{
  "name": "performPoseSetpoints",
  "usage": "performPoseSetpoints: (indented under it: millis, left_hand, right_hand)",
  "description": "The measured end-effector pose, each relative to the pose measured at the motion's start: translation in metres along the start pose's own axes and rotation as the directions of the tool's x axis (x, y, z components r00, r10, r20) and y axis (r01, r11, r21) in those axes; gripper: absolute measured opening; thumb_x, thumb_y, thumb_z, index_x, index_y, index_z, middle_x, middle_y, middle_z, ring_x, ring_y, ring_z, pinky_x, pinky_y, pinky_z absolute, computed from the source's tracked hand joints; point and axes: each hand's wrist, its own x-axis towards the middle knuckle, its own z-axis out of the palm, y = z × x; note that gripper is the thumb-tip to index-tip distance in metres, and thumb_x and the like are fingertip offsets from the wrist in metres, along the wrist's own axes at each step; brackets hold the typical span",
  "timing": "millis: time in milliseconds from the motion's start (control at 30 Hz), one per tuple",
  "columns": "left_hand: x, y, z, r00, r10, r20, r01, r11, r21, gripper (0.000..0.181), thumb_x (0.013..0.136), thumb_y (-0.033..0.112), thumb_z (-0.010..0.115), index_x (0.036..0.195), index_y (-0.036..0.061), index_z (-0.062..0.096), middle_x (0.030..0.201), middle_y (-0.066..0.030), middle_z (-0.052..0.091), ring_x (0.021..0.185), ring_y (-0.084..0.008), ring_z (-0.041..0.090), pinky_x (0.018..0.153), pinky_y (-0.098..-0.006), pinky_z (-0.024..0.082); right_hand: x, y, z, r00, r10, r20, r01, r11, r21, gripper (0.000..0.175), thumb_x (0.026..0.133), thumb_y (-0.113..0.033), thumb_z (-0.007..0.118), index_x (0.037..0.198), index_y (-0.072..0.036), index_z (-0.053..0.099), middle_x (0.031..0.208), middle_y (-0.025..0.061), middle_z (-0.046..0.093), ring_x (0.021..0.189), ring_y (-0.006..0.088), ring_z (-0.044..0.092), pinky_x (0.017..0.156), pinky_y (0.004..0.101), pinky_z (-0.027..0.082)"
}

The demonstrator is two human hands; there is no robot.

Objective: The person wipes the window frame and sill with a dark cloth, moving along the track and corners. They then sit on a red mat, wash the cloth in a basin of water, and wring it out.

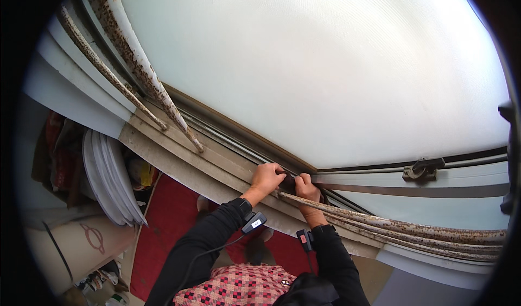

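Observation:
Both my hands meet at the window's bottom track [228, 138], by the lower corner of the frosted pane [325, 78]. My left hand [266, 179] pinches one side of a small dark cloth-like piece [288, 180]. On its other side, my right hand [307, 190] has curled fingers closed on the same dark piece; more dark material shows by its wrist. What the piece is exactly, I cannot tell. A rusty white metal bar [350, 213] passes just in front of my right hand.
Rusty bars [152, 78] rise from the sill [183, 151] at left. A window latch [421, 169] sits on the sash at right. Below left are stacked white discs [110, 175] and a large pale cylindrical container [77, 249]. Red carpet [163, 232] lies underfoot.

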Motion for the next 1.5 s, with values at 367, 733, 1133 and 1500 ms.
performPoseSetpoints:
  millis: [367, 733, 1133, 1500]
  left_hand:
    - [0.002, -0.002, -0.008, 0.998, -0.052, -0.024, 0.048, 0.988, -0.144, 0.015, 0.078, 0.007, 0.068, 0.084, 0.0006, 0.055, 0.062, -0.0103, 0.063, 0.048, -0.0190, 0.064, 0.044, -0.0311, 0.049]
    - [0.007, -0.015, -0.052, 0.982, -0.086, -0.170, 0.020, 0.933, -0.359, 0.011, 0.078, 0.001, 0.064, 0.078, -0.0008, 0.053, 0.064, -0.0102, 0.064, 0.049, -0.0190, 0.065, 0.044, -0.0283, 0.050]
    - [0.005, -0.006, -0.058, 0.986, -0.138, -0.095, 0.117, 0.974, -0.195, 0.015, 0.079, 0.008, 0.066, 0.084, -0.0009, 0.054, 0.070, -0.0109, 0.066, 0.053, -0.0198, 0.067, 0.042, -0.0281, 0.048]
    - [0.001, -0.010, -0.103, 0.908, -0.183, 0.376, 0.244, 0.963, -0.118, 0.046, 0.089, 0.008, 0.051, 0.132, 0.0040, 0.036, 0.115, -0.0185, 0.060, 0.071, -0.0217, 0.069, 0.043, -0.0259, 0.049]
  right_hand:
    - [0.017, -0.003, -0.003, 0.977, -0.112, 0.184, 0.097, 0.991, 0.089, 0.004, 0.077, -0.003, 0.056, 0.080, -0.005, 0.054, 0.079, 0.0116, 0.050, 0.063, 0.0302, 0.060, 0.053, 0.0378, 0.051]
    - [0.057, -0.009, 0.008, 0.960, -0.224, 0.171, 0.124, 0.880, 0.458, 0.015, 0.080, -0.006, 0.061, 0.095, -0.005, 0.063, 0.091, 0.0129, 0.057, 0.071, 0.0283, 0.063, 0.061, 0.0355, 0.052]
    - [-0.052, -0.053, -0.070, 0.985, 0.150, -0.090, -0.078, 0.838, 0.541, 0.023, 0.078, 0.009, 0.051, 0.095, -0.001, 0.062, 0.093, 0.0156, 0.061, 0.084, 0.0300, 0.061, 0.075, 0.0358, 0.051]
    - [0.047, -0.114, 0.015, 0.877, 0.449, 0.173, -0.424, 0.891, -0.164, 0.026, 0.079, -0.003, 0.054, 0.105, 0.000, 0.053, 0.094, 0.0166, 0.056, 0.088, 0.0315, 0.059, 0.074, 0.0359, 0.052]
